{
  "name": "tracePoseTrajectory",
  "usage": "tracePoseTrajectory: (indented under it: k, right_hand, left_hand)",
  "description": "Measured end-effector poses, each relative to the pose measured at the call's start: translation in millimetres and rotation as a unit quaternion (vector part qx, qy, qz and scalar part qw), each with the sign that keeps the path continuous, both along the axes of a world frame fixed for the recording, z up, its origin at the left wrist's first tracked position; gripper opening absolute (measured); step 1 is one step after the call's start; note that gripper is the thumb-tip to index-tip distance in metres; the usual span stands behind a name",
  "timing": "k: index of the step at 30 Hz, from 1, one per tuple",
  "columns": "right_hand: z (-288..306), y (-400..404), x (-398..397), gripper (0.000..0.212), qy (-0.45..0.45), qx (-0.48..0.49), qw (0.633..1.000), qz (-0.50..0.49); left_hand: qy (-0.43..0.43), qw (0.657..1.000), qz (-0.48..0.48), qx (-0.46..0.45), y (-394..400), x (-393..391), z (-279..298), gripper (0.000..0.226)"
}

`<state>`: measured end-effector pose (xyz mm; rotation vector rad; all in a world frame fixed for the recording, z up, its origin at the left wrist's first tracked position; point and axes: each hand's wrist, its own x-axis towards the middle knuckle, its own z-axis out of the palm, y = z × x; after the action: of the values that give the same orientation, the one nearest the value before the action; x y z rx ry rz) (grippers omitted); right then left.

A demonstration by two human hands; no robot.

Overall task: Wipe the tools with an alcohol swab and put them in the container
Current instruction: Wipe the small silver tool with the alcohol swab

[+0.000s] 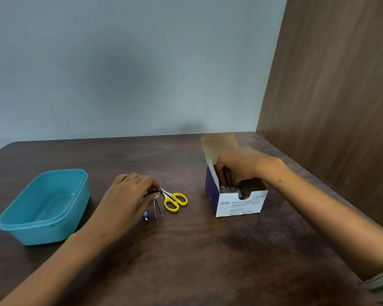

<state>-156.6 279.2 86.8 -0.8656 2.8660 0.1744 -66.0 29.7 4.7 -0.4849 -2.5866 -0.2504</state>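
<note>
Scissors (174, 198) lie just right of the left hand (128, 193), which pinches a small metal tool (158, 191) (probably light, stiff, slippery). Grip scissors at the yellow handles. Right hand (237, 166) reaches into the swab box (237, 206); grasp unclear.

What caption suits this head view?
Right hand reaches into alcohol swab box; left hand pinches nail clipper beside yellow scissors.

The left hand (132, 191) is reaching forward palm down, its fingers curling and its thumb and fingertips pinching together. The right hand (239, 165) is stretching further out, wrist bent, fingers pointing downward and curling, their tips hidden.
</note>
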Motion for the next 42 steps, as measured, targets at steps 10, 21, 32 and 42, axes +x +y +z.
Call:
tracePoseTrajectory:
  k: [10,21,32,42]
  right_hand:
    - [23,24,8,0.011,-0.013,-0.171,0.985,-0.017]
    - [4,-50,64,0.032,0.08,-0.467,0.881,0.009]
    - [-62,-91,69,0.032,0.02,-0.675,0.736,-0.054]
    - [-69,-88,79,0.015,-0.131,-0.687,0.711,-0.074]
  left_hand:
    - [-0.002,0.994,-0.011,0.108,-1,16,8,0.038]
    - [-0.033,0.945,-0.005,0.325,3,30,10,0.005]
    - [-0.131,0.847,0.012,0.515,2,30,-5,0.008]
    - [-0.168,0.763,-0.018,0.624,5,35,1,0.015]
